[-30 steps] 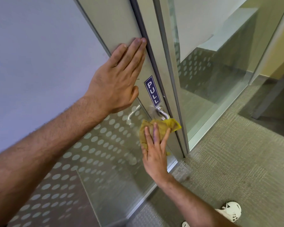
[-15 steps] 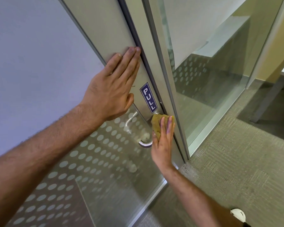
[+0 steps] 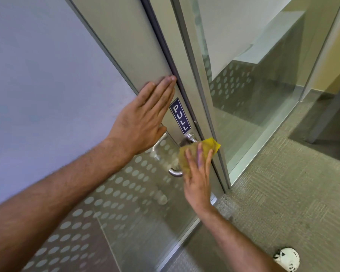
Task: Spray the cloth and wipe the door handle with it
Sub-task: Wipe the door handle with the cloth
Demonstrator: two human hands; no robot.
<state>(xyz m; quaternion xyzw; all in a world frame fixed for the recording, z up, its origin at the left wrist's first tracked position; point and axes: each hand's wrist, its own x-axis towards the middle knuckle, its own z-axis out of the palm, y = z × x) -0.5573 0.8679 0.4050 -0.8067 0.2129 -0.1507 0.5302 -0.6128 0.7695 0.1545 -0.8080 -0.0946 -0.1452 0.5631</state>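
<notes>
A yellow cloth (image 3: 209,146) is pressed flat against the metal door handle (image 3: 175,173) by my right hand (image 3: 197,173), fingers spread over it. The cloth covers the middle of the handle; its round base (image 3: 189,136) and its curved lower end stick out. My left hand (image 3: 141,118) lies flat on the door frame (image 3: 126,46) above the handle, just left of a blue PULL sticker (image 3: 180,115), holding nothing. No spray bottle is in view.
The door is glass with a frosted dot pattern (image 3: 106,193). A fixed glass panel (image 3: 253,95) stands to the right of the door edge. Grey carpet (image 3: 283,193) covers the floor, and my white shoe (image 3: 287,258) shows at the bottom right.
My right hand has slid the cloth down along the handle from the base area, and more cloth now shows above the fingers. My left hand stays flat on the frame.
</notes>
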